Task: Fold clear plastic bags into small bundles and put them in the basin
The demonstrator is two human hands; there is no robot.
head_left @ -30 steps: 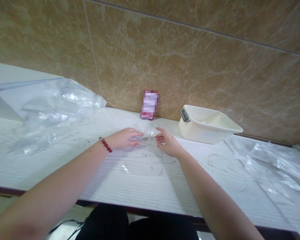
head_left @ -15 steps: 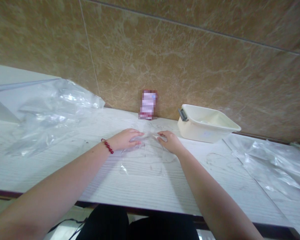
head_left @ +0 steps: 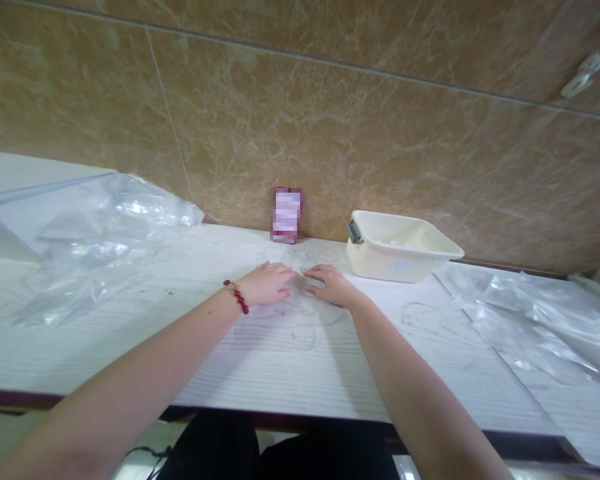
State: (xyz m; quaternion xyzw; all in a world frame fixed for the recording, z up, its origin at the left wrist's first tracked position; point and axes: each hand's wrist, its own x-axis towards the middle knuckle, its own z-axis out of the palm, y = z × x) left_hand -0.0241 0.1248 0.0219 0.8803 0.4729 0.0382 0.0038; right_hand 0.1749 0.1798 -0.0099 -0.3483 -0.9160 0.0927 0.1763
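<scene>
A small clear plastic bag point(head_left: 300, 317) lies flat on the white table point(head_left: 130, 347) in front of me. My left hand point(head_left: 267, 283), with a red bead bracelet at the wrist, rests palm down on the bag's far left part, fingers stretched out. My right hand point(head_left: 330, 285) lies palm down on the bag's far right part, fingers extended too. The fingertips of both hands nearly meet at the bag's far edge.
A cream plastic tub point(head_left: 400, 245) stands at the back right against the brown tiled wall. A small red and white box point(head_left: 286, 215) leans on the wall behind the hands. Crumpled clear plastic sheets lie at the left point(head_left: 100, 233) and right point(head_left: 535, 313).
Both hands have slid together along the bag's far edge until the fingertips almost touch. The camera has tipped a little, so the scene sits lower.
</scene>
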